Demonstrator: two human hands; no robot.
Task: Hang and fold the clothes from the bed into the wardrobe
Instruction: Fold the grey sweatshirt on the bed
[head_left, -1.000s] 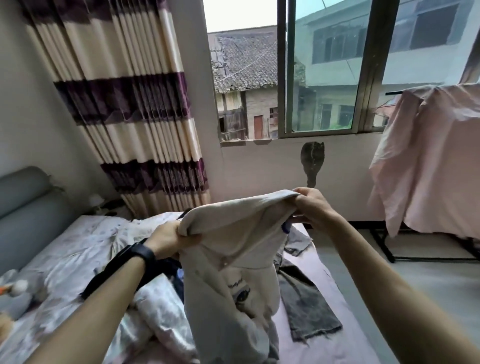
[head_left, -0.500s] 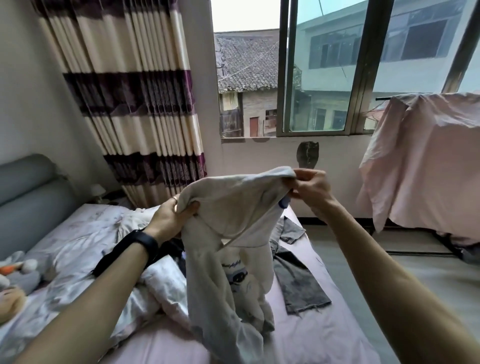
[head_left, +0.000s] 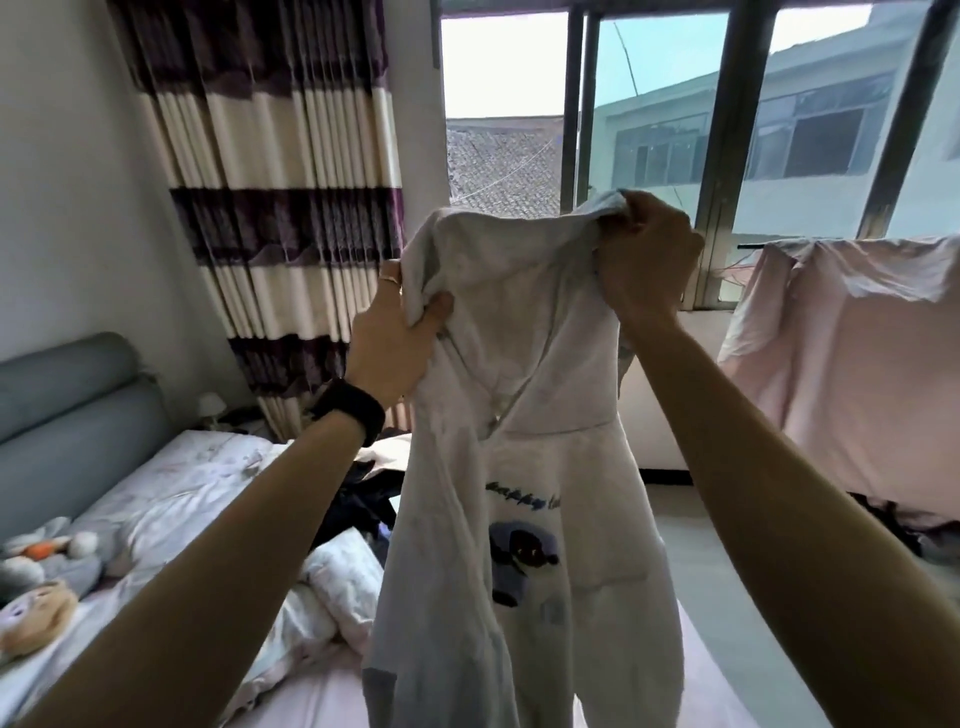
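A white garment (head_left: 524, 467) with a blue cartoon print hangs full length in front of me, above the bed (head_left: 171, 499). My left hand (head_left: 400, 332) grips its upper left edge with thumb and curled fingers. At the top right corner, my right hand (head_left: 644, 260) pinches bunched fabric near the window frame. The garment's lower part hides the bed's near end. A heap of dark clothes (head_left: 358, 499) lies on the bed behind it. No wardrobe is in view.
A white quilt (head_left: 332, 587) is bunched on the bed, with stuffed toys (head_left: 41, 571) at the left by the grey headboard (head_left: 67, 415). A pink sheet (head_left: 852, 374) hangs over a rack at the right. Striped curtains (head_left: 280, 208) and a window stand ahead.
Both hands have lifted the garment from chest height to well above the bed, and it now hangs unfurled lengthwise. The view has tilted upward.
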